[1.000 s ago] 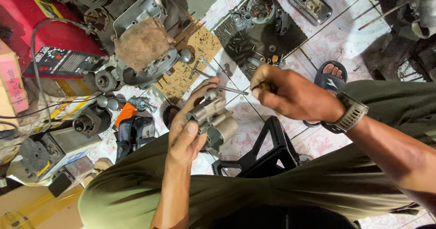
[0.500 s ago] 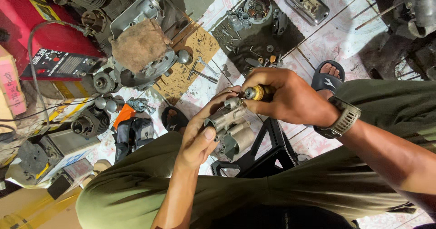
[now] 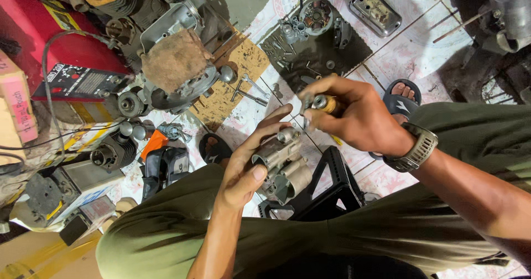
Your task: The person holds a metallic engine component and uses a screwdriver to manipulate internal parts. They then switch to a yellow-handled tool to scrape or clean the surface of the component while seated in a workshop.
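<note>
I see the left hand (image 3: pixel 243 171) closed around a grey metal part (image 3: pixel 282 165), a small cast housing with round ends. The thumb lies on its near side and the fingers are stretched along the far side, so the part is clamped in the palm. It is held above the lap, between the two knees in olive trousers (image 3: pixel 166 229).

The right hand (image 3: pixel 351 113) is just above the part. Its fingers are together around a screwdriver (image 3: pixel 325 103) with a yellow handle; only the handle end and a short metal piece show. I cannot tell if the tip touches the part, because the fingers hide it. A watch (image 3: pixel 417 149) with a grey band sits on the right wrist.

Under the part stands a black stool (image 3: pixel 332 188), partly hidden by the legs. On the tiled floor (image 3: pixel 404 52) beyond the hands lies a dark mat (image 3: pixel 318 47) with small screws and engine pieces on it. Near it a metal cover (image 3: pixel 375 14) lies apart. A foot in a sandal (image 3: pixel 402 95) is beside the right hand.

To the left, a rusty engine block (image 3: pixel 177 63) rests on a board, with two wrenches (image 3: pixel 249 91) just beside it. A red machine (image 3: pixel 66 63) stands further left.
</note>
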